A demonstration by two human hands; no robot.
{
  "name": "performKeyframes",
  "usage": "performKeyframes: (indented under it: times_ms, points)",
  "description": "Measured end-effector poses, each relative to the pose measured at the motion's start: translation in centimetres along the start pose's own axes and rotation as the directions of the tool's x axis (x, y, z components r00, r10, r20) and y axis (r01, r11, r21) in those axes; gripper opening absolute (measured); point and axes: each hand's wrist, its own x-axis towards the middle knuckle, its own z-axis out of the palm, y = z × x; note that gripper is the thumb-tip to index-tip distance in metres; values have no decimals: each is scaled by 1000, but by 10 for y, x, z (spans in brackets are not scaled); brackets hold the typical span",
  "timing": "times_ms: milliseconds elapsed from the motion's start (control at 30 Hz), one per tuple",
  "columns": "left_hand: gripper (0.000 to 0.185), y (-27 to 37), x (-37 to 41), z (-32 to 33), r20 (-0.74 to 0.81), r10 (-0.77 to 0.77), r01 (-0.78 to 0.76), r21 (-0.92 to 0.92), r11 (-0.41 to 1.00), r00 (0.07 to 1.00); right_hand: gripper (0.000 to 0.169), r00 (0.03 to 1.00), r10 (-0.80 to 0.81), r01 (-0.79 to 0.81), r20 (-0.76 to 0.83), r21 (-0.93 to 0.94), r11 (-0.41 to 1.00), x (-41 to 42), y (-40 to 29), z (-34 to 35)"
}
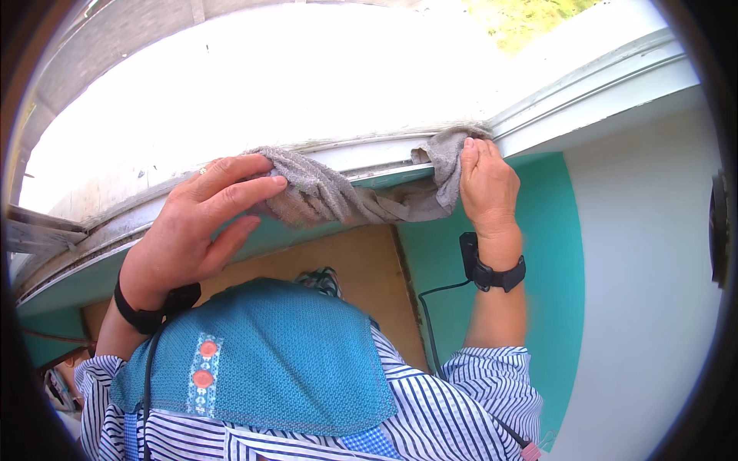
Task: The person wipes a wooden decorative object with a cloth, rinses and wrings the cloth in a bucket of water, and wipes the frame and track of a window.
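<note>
A grey terry cloth (323, 184) lies bunched over the white window track (380, 158) and sags below its inner edge. Pressed into the track's right corner is the cloth's far end, with my right hand (490, 184) closed around it. My left hand (204, 213) touches the cloth's left end with its extended fingers, while the thumb stands apart from it. Part of the track is covered by the cloth and my left hand. Dark grime shows along the grooves. Black bands with small devices are strapped around both wrists.
The white side frame (594, 86) rises at the right, beside a green and white wall (628, 230). A black cable (426, 322) runs from the right wrist device. Below the sill is a tan surface (357, 259). A dark round object (718, 230) sits at the far right.
</note>
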Motion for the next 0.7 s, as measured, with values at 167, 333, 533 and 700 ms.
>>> performKeyframes:
  times_ms: [167,333,533,700]
  points:
    - [45,5,0,-1,-24,-21,22,36,999,999,24,990,-110,128,-85,250,960,-15,-56,-3]
    - [45,6,1,-3,-35,-35,35,12,999,999,38,994,0,6,106,-53,999,3,-20,-13]
    - [44,8,-8,-8,-28,-24,24,9,1000,999,40,989,48,-50,140,15,999,9,-3,-6]
    - [48,9,1,-2,-30,-4,6,37,999,1000,47,982,-185,167,45,262,951,-8,-69,-23]
